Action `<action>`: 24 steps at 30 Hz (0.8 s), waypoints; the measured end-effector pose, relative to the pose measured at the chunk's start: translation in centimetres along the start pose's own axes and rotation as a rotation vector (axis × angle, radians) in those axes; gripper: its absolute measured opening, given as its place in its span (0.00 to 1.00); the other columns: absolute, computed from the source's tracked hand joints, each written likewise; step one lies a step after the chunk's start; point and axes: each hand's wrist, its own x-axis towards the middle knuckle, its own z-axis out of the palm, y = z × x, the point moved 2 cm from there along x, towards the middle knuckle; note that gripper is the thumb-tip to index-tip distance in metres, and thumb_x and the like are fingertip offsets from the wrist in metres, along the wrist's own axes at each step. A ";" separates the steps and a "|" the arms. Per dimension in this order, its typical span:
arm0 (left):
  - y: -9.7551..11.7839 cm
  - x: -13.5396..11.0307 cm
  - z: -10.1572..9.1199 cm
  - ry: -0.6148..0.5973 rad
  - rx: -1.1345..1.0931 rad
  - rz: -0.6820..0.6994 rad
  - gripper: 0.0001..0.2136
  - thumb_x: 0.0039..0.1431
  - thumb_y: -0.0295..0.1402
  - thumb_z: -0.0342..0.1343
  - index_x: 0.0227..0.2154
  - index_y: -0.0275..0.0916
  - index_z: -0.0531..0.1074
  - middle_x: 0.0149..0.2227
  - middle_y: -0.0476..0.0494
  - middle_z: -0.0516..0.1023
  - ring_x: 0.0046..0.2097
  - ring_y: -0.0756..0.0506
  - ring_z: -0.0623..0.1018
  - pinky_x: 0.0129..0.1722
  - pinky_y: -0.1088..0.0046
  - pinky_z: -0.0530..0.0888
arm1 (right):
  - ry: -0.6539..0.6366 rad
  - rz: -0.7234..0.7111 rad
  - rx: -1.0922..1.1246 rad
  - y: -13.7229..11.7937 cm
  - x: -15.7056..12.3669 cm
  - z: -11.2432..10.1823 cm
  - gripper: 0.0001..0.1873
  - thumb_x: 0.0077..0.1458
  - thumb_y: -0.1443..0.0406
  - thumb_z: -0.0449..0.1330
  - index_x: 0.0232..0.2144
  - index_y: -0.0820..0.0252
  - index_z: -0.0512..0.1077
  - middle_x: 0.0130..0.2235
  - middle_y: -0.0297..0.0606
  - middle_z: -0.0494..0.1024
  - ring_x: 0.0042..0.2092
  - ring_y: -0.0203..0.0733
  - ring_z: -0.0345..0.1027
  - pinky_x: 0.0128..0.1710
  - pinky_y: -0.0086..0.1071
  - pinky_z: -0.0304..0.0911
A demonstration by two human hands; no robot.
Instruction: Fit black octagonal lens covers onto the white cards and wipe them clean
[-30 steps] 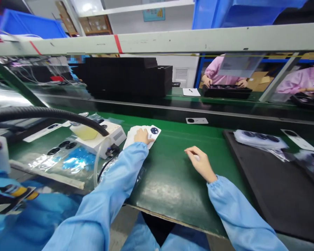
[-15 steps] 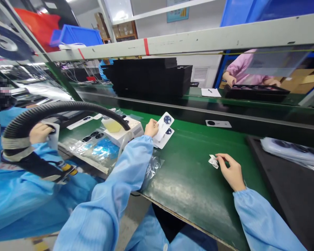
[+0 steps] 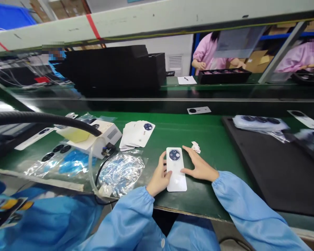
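Observation:
A white phone back cover with a dark round camera area near its top stands out in front of me, long side pointing away. My left hand grips its left edge, thumb on the face and fingers along the side. At its right edge is my right hand, thumb and forefinger spread, with the thumb at the edge and the fingertip by the top corner. Just beyond that hand lies a crumpled white scrap. To the left, a fanned stack of similar covers rests on the green bench.
A clear plastic bag lies left of my hands, near a white box-shaped device and a black hose. At right is a black foam tray with wrapped parts. People in pink work across the line.
My left hand has come from the stack to the front with one cover. My right hand has let go of the crumpled scrap and moved to the cover. The view has turned right.

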 end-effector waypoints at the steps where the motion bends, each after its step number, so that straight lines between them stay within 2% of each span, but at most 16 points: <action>1: -0.1 0.0 0.0 0.007 0.053 0.014 0.39 0.53 0.19 0.51 0.63 0.47 0.38 0.53 0.36 0.64 0.51 0.44 0.75 0.48 0.61 0.75 | -0.042 -0.009 -0.021 0.0 -0.1 0.3 0.51 0.49 0.49 0.64 0.66 0.61 0.45 0.64 0.53 0.56 0.64 0.55 0.51 0.62 0.51 0.53; 3: 0.2 0.2 -0.7 0.044 0.181 0.042 0.39 0.49 0.20 0.56 0.62 0.44 0.47 0.57 0.34 0.57 0.59 0.38 0.66 0.58 0.54 0.66 | -0.107 -0.021 -0.058 0.0 -0.3 0.6 0.55 0.48 0.47 0.64 0.67 0.61 0.40 0.66 0.54 0.52 0.66 0.57 0.47 0.63 0.54 0.47; 5: 0.8 1.0 -1.6 0.074 0.304 0.070 0.33 0.49 0.21 0.58 0.58 0.41 0.56 0.58 0.34 0.54 0.61 0.36 0.61 0.61 0.52 0.60 | -0.150 -0.028 -0.087 0.0 -0.3 0.9 0.55 0.49 0.47 0.63 0.67 0.61 0.38 0.66 0.54 0.51 0.66 0.57 0.45 0.65 0.55 0.42; 7: 1.5 2.6 -2.2 0.065 0.397 0.094 0.21 0.55 0.24 0.55 0.52 0.40 0.63 0.54 0.38 0.62 0.56 0.41 0.68 0.57 0.59 0.66 | -0.173 -0.032 -0.109 0.0 -0.3 1.1 0.55 0.50 0.47 0.62 0.67 0.62 0.38 0.67 0.53 0.50 0.67 0.56 0.43 0.65 0.55 0.40; 9: 1.9 4.6 -2.2 0.039 0.480 0.107 0.10 0.60 0.28 0.52 0.45 0.40 0.68 0.45 0.43 0.69 0.45 0.46 0.75 0.48 0.66 0.72 | -0.183 -0.032 -0.129 0.1 -0.2 1.2 0.55 0.51 0.47 0.62 0.67 0.63 0.38 0.67 0.53 0.50 0.67 0.56 0.43 0.65 0.54 0.39; 11: 2.0 6.6 -1.9 0.024 0.571 0.107 0.05 0.62 0.31 0.52 0.40 0.39 0.70 0.40 0.45 0.72 0.39 0.47 0.75 0.43 0.66 0.74 | -0.186 -0.029 -0.146 0.0 -0.2 1.2 0.54 0.51 0.47 0.62 0.67 0.64 0.38 0.66 0.53 0.50 0.67 0.56 0.43 0.65 0.54 0.40; 15: 1.7 8.8 -1.5 -0.009 0.717 0.101 0.08 0.63 0.35 0.54 0.39 0.35 0.71 0.40 0.44 0.74 0.39 0.47 0.75 0.40 0.64 0.74 | -0.185 -0.030 -0.168 -0.1 -0.2 1.2 0.54 0.51 0.47 0.62 0.67 0.64 0.38 0.66 0.54 0.51 0.67 0.56 0.44 0.65 0.55 0.41; 24: 1.3 9.5 -2.5 -0.149 0.773 0.153 0.09 0.64 0.36 0.53 0.41 0.36 0.72 0.42 0.43 0.75 0.39 0.47 0.76 0.40 0.64 0.76 | -0.177 -0.029 -0.157 -0.1 -0.1 1.2 0.54 0.50 0.47 0.62 0.67 0.63 0.39 0.66 0.53 0.52 0.67 0.57 0.44 0.64 0.54 0.43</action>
